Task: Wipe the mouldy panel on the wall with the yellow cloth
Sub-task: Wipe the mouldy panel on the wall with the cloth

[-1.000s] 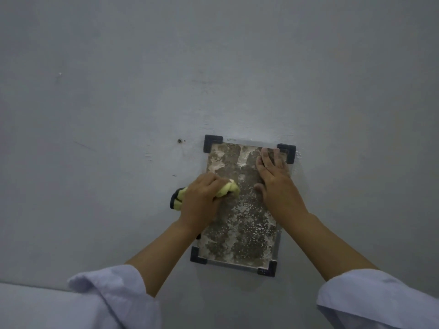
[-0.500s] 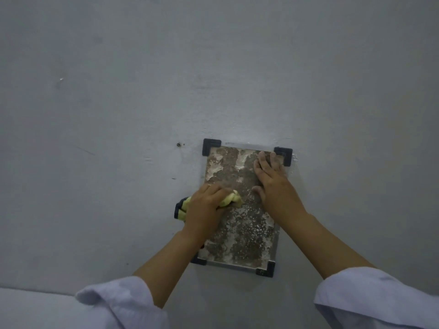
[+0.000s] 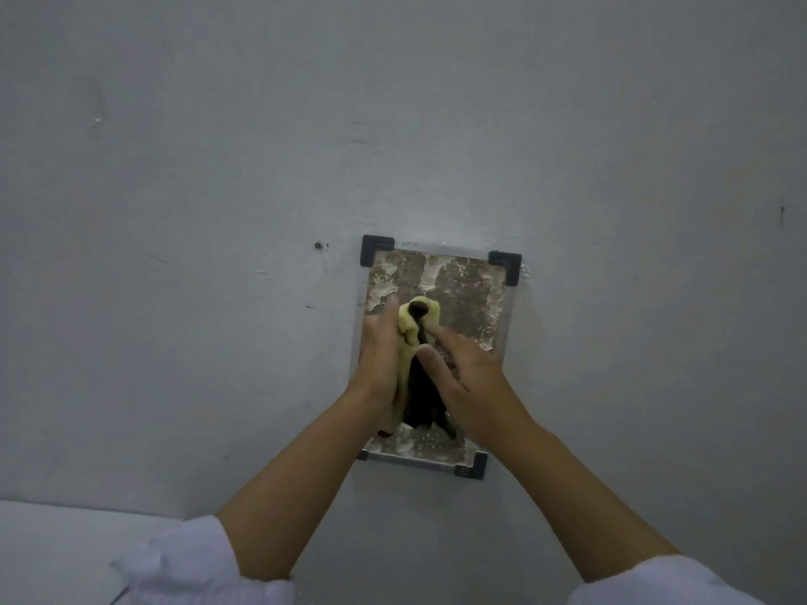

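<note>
The mouldy panel (image 3: 463, 290) is a brown-and-white blotched rectangle with black corner clips, fixed to the grey wall. The yellow cloth (image 3: 412, 329), dark with dirt along its middle, hangs bunched in front of the panel's centre. My left hand (image 3: 377, 364) holds the cloth's left side, fingers along it. My right hand (image 3: 469, 382) holds its right side, thumb against the dark part. Both hands cover the panel's lower middle.
The grey wall (image 3: 611, 168) fills the view, with a small screw hole (image 3: 318, 245) left of the panel's top corner. A pale ledge or floor strip (image 3: 65, 543) runs along the bottom left. White sleeves cover both forearms' lower ends.
My right hand left the panel's upper right and came down to the cloth. My left hand moved from the panel's left edge to its centre, and the cloth now hangs between both hands.
</note>
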